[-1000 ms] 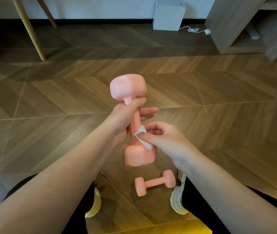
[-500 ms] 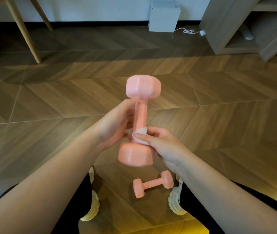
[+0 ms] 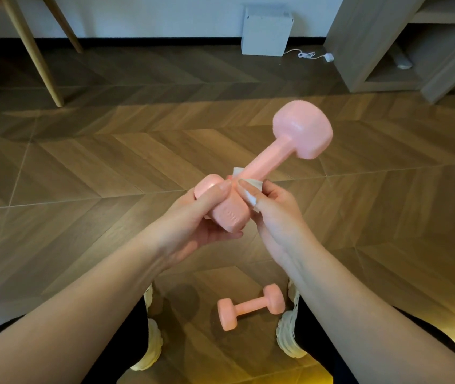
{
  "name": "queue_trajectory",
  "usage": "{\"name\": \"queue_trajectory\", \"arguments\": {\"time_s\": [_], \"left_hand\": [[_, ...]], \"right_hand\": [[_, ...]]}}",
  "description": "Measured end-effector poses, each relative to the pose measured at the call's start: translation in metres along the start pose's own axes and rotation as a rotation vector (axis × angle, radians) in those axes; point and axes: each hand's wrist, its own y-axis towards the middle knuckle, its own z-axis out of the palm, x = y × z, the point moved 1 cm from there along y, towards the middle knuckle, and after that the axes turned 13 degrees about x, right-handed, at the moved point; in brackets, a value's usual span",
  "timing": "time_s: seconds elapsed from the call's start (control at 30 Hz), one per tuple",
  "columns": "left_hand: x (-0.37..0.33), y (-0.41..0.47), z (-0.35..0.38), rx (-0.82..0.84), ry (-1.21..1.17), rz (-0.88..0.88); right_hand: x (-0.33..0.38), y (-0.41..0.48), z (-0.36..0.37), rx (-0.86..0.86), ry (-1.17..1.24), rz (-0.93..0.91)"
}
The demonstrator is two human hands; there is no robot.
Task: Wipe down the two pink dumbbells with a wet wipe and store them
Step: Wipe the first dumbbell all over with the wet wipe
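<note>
I hold a pink dumbbell (image 3: 273,159) in front of me, tilted with its far head up to the right. My left hand (image 3: 201,217) grips its near head from below and from the left. My right hand (image 3: 270,214) pinches a white wet wipe (image 3: 249,189) wrapped around the lower end of the handle. A second pink dumbbell (image 3: 251,307) lies flat on the wooden floor between my two shoes, untouched.
My white shoes (image 3: 290,336) flank the lying dumbbell. A white box (image 3: 266,30) with a cable stands at the back wall. A wooden shelf unit (image 3: 403,42) is at the back right, and wooden furniture legs (image 3: 37,56) at the back left.
The held dumbbell tipped from upright to leaning right. My left hand slid from the handle down to the near head. The wipe stayed at the lower handle.
</note>
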Motion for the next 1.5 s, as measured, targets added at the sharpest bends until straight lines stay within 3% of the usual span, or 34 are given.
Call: {"name": "queue_trajectory", "arguments": {"time_s": [0.17,0.27,0.43,0.57,0.67,0.77,0.93,1.1,1.17,1.27,1.37,1.43,1.5], "left_hand": [[0.005,0.005,0.005,-0.224,0.412,0.267],[0.006,0.004,0.003,-0.212,0.559,0.366],[-0.011,0.005,0.000,0.014,0.257,0.196],[-0.023,0.000,-0.004,0.217,-0.106,-0.103],[-0.028,-0.003,-0.006,0.309,-0.215,-0.149],[-0.025,0.000,-0.002,0.225,-0.049,-0.076],[-0.014,0.004,0.002,-0.098,0.513,0.206],[-0.006,0.003,-0.001,-0.097,1.020,0.410],[-0.006,0.003,-0.004,-0.134,1.119,0.495],[-0.010,0.004,-0.001,-0.067,0.744,0.435],[-0.014,0.007,0.001,0.054,0.128,0.100],[-0.014,0.007,0.000,0.103,-0.018,0.005],[-0.016,0.008,0.001,0.094,-0.041,0.046]], "right_hand": [[0.004,0.005,0.007,-0.071,0.048,-0.022],[0.007,0.005,0.007,-0.053,0.034,-0.028],[0.016,0.005,0.002,0.132,0.097,-0.109],[0.015,0.001,-0.002,0.212,0.139,-0.100],[0.014,-0.001,-0.001,0.226,0.155,-0.113],[0.012,0.000,0.001,0.170,0.160,-0.128],[0.012,0.001,0.004,0.022,0.151,-0.086],[0.010,0.001,0.003,-0.038,0.173,-0.048],[0.010,0.001,0.003,-0.029,0.183,-0.056],[0.013,0.000,0.003,0.009,0.206,-0.077],[0.015,0.000,0.002,0.048,0.189,-0.105],[0.014,0.001,0.002,0.019,0.157,-0.093],[0.012,0.002,0.003,-0.009,0.149,-0.082]]}}
